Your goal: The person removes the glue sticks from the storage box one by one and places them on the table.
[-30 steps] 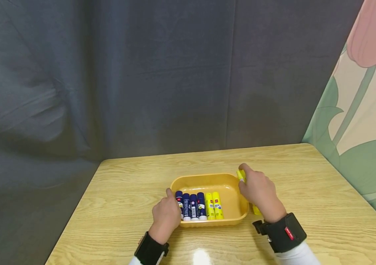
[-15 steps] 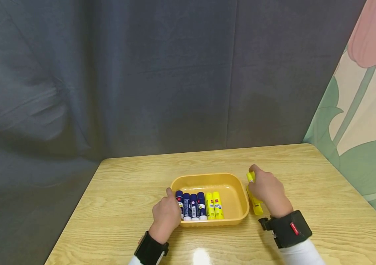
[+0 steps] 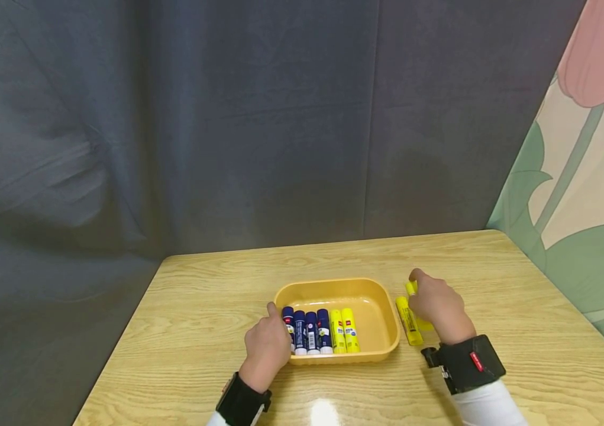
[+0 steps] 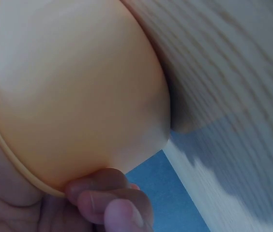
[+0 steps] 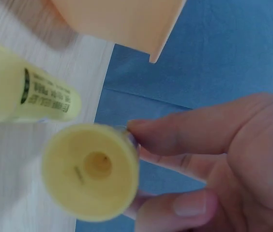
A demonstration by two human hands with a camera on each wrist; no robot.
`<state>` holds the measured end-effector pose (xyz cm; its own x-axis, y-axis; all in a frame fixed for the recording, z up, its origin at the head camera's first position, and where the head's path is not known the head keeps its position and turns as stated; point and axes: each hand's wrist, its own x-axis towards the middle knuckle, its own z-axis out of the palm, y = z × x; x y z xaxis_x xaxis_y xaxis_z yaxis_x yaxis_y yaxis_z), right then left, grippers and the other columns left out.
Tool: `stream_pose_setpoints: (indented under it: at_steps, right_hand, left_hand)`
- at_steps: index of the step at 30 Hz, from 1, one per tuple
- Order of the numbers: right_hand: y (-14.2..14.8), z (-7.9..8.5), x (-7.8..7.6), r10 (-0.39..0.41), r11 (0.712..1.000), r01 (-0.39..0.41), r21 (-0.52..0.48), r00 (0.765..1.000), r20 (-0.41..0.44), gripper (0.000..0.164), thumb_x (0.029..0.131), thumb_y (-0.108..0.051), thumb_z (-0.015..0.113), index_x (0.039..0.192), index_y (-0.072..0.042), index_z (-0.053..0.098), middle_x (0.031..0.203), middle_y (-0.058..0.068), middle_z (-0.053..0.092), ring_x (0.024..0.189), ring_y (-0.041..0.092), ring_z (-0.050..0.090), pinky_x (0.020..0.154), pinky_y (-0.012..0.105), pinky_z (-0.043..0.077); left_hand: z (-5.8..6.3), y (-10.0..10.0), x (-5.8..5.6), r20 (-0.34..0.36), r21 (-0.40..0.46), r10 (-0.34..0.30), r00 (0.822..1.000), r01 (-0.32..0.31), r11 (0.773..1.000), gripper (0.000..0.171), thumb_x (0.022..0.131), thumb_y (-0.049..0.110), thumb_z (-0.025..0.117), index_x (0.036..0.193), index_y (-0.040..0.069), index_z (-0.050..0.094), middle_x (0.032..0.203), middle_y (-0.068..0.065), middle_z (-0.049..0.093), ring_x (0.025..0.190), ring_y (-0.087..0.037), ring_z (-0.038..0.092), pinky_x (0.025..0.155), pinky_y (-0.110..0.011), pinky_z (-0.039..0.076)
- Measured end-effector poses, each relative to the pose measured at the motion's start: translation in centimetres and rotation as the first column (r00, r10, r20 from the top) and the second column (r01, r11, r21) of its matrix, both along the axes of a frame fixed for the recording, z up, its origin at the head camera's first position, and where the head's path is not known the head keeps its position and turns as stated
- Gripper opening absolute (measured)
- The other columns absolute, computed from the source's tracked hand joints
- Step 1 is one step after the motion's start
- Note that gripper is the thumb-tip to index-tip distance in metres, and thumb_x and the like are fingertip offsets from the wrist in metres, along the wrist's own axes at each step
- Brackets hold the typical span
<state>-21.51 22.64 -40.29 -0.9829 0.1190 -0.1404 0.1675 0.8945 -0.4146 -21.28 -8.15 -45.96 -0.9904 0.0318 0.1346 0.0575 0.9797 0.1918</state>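
Note:
My left hand (image 3: 267,341) grips the left rim of a yellow-orange plastic tray (image 3: 371,290); in the left wrist view its curled fingers press the tray's outer wall (image 4: 83,87). Inside the tray lie several dark blue glue sticks (image 3: 310,332) and two yellow glue sticks (image 3: 344,331), side by side. Right of the tray, my right hand (image 3: 440,305) pinches a yellow glue stick (image 5: 90,171) between thumb and fingers, its hollow base facing the right wrist camera. Another yellow glue stick (image 3: 409,321) lies on the table between that hand and the tray.
The tray stands on a light wood-grain table (image 3: 216,296). A dark grey cloth (image 3: 280,130) hangs behind and to the left. At the right is a wall (image 3: 578,225) with a painted tulip.
My right hand has moved right, away from the tray's right rim, with its yellow glue stick. The yellow glue stick lying beside the tray has come into fuller view. My left hand stays put.

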Motion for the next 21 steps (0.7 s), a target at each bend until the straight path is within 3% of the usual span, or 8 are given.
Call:
stream_pose_setpoints:
  at_steps: [13,17,21]
  right_hand:
    - [0.6,-1.0,-0.2,-0.02,1.0,0.021,-0.008,0.997,0.077,0.046,0.083,-0.016,0.059,0.122,0.004,0.045,0.102,0.03,0.058,0.071,0.03,0.052,0.056,0.042,0.043]
    - [0.8,-1.5,-0.4,-0.024,1.0,0.025,-0.008,0.995,0.098,0.047,0.082,-0.013,0.06,0.123,0.005,0.044,0.105,0.032,0.056,0.075,0.032,0.053,0.06,0.046,0.045]
    - [1.0,-1.9,-0.6,-0.036,0.999,0.039,-0.02,0.993,0.116,0.049,0.08,-0.009,0.06,0.124,0.006,0.043,0.103,0.032,0.056,0.076,0.033,0.053,0.061,0.048,0.045]
  left_hand:
    - [-0.1,0.0,0.0,-0.007,0.006,-0.003,1.0,0.003,1.0,0.049,0.084,0.018,0.057,0.122,-0.007,0.038,0.069,-0.017,0.06,0.053,-0.026,0.055,0.046,-0.043,0.048]
    - [-0.2,-0.1,0.0,-0.042,0.011,-0.003,0.999,0.003,1.0,0.044,0.083,0.017,0.057,0.117,-0.006,0.04,0.065,-0.016,0.059,0.052,-0.027,0.056,0.045,-0.044,0.047]
    - [-0.3,-0.1,0.0,-0.032,0.007,0.002,0.999,-0.002,1.0,0.047,0.082,0.019,0.059,0.118,-0.005,0.039,0.066,-0.016,0.059,0.052,-0.027,0.056,0.045,-0.044,0.047]
